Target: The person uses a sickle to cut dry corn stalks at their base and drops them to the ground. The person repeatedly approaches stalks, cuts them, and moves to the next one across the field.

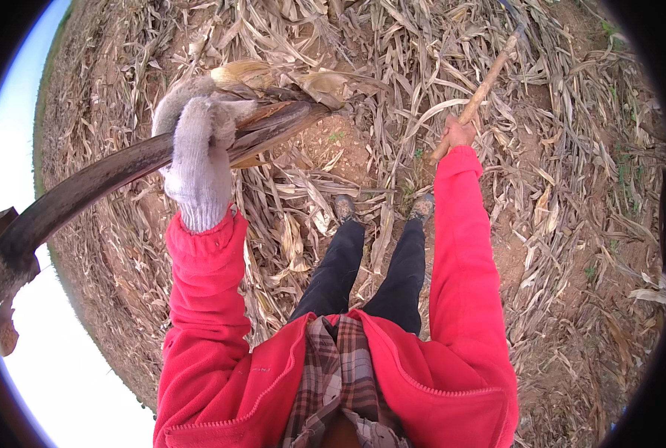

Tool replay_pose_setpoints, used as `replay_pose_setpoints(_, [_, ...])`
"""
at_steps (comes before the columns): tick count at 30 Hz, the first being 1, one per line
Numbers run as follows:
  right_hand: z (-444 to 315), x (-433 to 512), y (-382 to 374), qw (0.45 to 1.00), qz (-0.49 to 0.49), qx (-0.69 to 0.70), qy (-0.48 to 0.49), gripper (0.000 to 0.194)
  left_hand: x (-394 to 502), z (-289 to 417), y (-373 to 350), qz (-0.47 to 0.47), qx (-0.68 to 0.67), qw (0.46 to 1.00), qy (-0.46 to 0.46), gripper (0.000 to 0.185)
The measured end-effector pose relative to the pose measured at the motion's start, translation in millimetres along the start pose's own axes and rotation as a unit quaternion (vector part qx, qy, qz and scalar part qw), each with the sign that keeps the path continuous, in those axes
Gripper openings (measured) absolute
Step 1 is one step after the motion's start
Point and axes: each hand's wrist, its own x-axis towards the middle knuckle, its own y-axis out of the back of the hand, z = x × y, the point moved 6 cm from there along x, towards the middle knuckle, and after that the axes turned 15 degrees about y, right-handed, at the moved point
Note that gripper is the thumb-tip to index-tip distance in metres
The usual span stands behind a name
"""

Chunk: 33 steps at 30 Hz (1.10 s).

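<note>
My left hand (pixel 201 134), in a pale knitted work glove, is closed around a thick, dark, dry stalk (pixel 103 173). The stalk runs from the far left, where a ragged dark piece hangs off it, up to the right. Dry husks (pixel 316 89) lie along its right end, beyond the glove. My bare right hand (pixel 457 133) grips the lower part of a wooden handle (pixel 489 78), which slants up to the right. At its far end is a curved dark tool head (pixel 512 12), cut off by the view's top edge, so its kind is unclear.
Dry corn leaves and stalks (pixel 389 101) cover much of the reddish soil (pixel 338 151) on all sides. Small green weeds (pixel 624 168) grow at the right. My shoes (pixel 344 207) stand among the leaves. The field's edge and bright sky are at the left.
</note>
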Motion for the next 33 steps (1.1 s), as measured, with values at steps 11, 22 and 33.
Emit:
replay_pose_setpoints(11, [134, -266, -9, 0.948, -0.186, 0.012, -0.256, 0.020, -32, -92, 308, 0.495, -0.228, 0.820, 0.176, 0.022])
replay_pose_setpoints(22, [23, -233, 270, 0.945, -0.060, -0.118, -0.298, 0.019, -66, 60, 265, 0.122, -0.271, 0.955, 0.015, 0.030])
replay_pose_setpoints(33, [-59, -225, 141, 0.900, -0.304, -0.072, -0.302, 0.016, -166, 90, 277, 0.371, -0.196, 0.906, -0.059, 0.025])
